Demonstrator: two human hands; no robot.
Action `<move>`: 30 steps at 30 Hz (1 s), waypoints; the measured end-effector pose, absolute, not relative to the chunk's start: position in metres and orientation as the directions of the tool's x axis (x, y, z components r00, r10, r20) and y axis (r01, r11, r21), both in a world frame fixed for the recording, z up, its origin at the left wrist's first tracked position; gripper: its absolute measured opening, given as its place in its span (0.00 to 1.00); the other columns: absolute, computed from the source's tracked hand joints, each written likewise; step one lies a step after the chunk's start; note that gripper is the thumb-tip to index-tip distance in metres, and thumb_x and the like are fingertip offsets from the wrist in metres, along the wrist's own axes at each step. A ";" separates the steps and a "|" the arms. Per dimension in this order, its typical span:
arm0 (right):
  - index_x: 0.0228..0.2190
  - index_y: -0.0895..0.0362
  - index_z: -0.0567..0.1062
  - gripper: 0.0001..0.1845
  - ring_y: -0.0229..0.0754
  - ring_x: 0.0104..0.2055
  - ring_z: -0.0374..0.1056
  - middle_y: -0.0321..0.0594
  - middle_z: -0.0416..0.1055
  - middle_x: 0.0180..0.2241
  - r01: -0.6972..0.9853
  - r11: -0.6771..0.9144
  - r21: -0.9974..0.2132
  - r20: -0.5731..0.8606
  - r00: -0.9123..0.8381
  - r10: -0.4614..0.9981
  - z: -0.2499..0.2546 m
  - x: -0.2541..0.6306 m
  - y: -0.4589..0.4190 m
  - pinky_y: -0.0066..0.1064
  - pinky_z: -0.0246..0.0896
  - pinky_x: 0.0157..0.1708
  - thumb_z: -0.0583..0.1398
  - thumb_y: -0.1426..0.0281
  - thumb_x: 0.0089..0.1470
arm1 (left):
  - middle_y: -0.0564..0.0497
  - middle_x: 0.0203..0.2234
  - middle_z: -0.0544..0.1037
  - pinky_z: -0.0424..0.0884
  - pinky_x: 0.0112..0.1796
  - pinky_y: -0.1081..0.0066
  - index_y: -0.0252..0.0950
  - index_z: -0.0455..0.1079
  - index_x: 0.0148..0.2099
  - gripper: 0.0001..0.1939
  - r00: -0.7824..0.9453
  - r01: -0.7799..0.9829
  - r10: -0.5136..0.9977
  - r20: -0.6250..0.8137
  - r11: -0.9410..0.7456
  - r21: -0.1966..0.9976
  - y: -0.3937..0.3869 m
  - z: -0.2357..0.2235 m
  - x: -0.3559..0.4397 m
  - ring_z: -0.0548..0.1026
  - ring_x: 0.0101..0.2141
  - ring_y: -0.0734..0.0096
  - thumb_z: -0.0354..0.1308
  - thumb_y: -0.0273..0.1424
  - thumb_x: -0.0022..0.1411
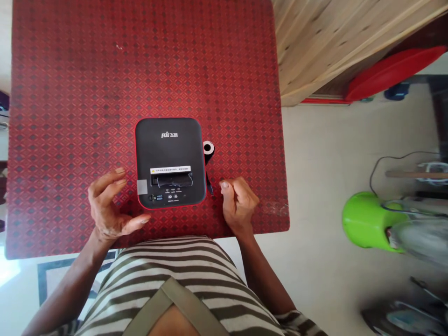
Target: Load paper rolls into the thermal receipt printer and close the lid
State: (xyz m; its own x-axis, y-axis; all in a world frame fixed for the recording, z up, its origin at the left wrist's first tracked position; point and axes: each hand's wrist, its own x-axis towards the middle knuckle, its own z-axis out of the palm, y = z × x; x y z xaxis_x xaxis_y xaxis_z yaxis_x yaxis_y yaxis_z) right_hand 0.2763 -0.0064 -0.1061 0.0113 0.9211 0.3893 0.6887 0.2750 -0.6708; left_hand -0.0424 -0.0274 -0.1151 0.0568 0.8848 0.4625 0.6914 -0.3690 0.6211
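Observation:
On the red patterned tabletop lies a black receipt printer [171, 151] with a red edge, white lettering and a white warning strip above its slot. A small clear sticker [142, 186] sits at its left edge. My left hand [111, 205] is beside the printer's lower left corner, fingers spread and thumb apart, holding nothing. To the right of the printer, my right hand [240, 200] is closed in a loose fist, with the thumb against the curled forefinger; nothing shows in it. Between printer and fist lies a small roll-shaped thing [209, 148] with a white ring end, and a black cord end [209, 185].
The red tabletop [210, 70] ends just before my striped shirt. Pale wooden boards [315, 37] stand at the upper right, near a red round basin [392, 72]. A green bucket [364, 219] and a dark cord [380, 163] are on the floor to the right.

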 end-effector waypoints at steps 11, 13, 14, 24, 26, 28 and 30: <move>0.23 0.53 0.69 0.21 0.36 0.24 0.58 0.31 0.64 0.21 0.706 0.031 -0.708 0.178 0.136 0.975 -0.127 0.274 0.006 0.32 0.53 0.31 0.59 0.62 0.69 | 0.40 0.54 0.79 0.84 0.45 0.53 0.43 0.70 0.61 0.24 0.255 0.743 0.698 0.670 -0.585 0.327 -0.023 -0.107 -0.029 0.82 0.52 0.53 0.66 0.46 0.69; 0.23 0.53 0.68 0.22 0.36 0.24 0.57 0.31 0.64 0.20 0.709 0.028 -0.705 0.178 0.139 0.974 -0.127 0.275 0.006 0.32 0.53 0.31 0.59 0.63 0.69 | 0.38 0.54 0.79 0.84 0.45 0.54 0.41 0.69 0.63 0.27 0.250 0.730 0.694 0.675 -0.593 0.340 -0.023 -0.109 -0.029 0.82 0.51 0.52 0.67 0.45 0.68; 0.23 0.53 0.68 0.22 0.36 0.24 0.57 0.31 0.64 0.20 0.710 0.027 -0.704 0.177 0.138 0.975 -0.127 0.275 0.005 0.32 0.53 0.30 0.59 0.63 0.69 | 0.37 0.54 0.79 0.84 0.45 0.54 0.40 0.69 0.64 0.28 0.252 0.725 0.694 0.674 -0.597 0.344 -0.023 -0.110 -0.030 0.82 0.51 0.52 0.68 0.44 0.67; 0.23 0.54 0.69 0.21 0.36 0.24 0.57 0.31 0.64 0.21 0.711 0.021 -0.703 0.179 0.147 0.973 -0.128 0.274 0.005 0.32 0.52 0.30 0.60 0.63 0.69 | 0.40 0.56 0.76 0.83 0.44 0.55 0.42 0.72 0.62 0.27 0.183 0.666 0.745 0.641 -0.574 0.477 -0.019 -0.110 -0.029 0.78 0.51 0.55 0.69 0.46 0.67; 0.23 0.54 0.70 0.21 0.36 0.24 0.58 0.31 0.65 0.21 0.709 0.018 -0.705 0.178 0.153 0.972 -0.128 0.274 0.005 0.32 0.53 0.30 0.60 0.62 0.69 | 0.41 0.56 0.77 0.82 0.44 0.55 0.43 0.72 0.61 0.27 0.163 0.648 0.762 0.626 -0.562 0.515 -0.019 -0.111 -0.029 0.78 0.51 0.56 0.69 0.48 0.66; 0.23 0.54 0.70 0.21 0.36 0.24 0.58 0.31 0.65 0.21 0.705 0.023 -0.709 0.183 0.152 0.971 -0.129 0.275 0.005 0.32 0.53 0.30 0.60 0.63 0.68 | 0.42 0.55 0.77 0.81 0.44 0.54 0.44 0.73 0.60 0.27 0.143 0.631 0.778 0.612 -0.548 0.550 -0.018 -0.113 -0.029 0.78 0.51 0.56 0.70 0.49 0.64; 0.23 0.54 0.70 0.21 0.36 0.24 0.59 0.31 0.65 0.21 0.702 0.031 -0.712 0.188 0.148 0.971 -0.131 0.275 0.004 0.32 0.53 0.30 0.61 0.63 0.68 | 0.43 0.56 0.76 0.81 0.46 0.53 0.45 0.73 0.59 0.26 0.129 0.613 0.793 0.596 -0.536 0.581 -0.017 -0.114 -0.030 0.78 0.51 0.56 0.71 0.48 0.63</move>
State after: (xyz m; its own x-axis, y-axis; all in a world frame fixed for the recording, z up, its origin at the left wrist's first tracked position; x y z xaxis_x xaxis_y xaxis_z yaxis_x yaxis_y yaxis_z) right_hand 0.2751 0.0043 -0.1309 0.1481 0.9710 0.1877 0.7017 0.0305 -0.7118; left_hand -0.0299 -0.0172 -0.1144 0.1290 0.7928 0.5957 0.6127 -0.5360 0.5807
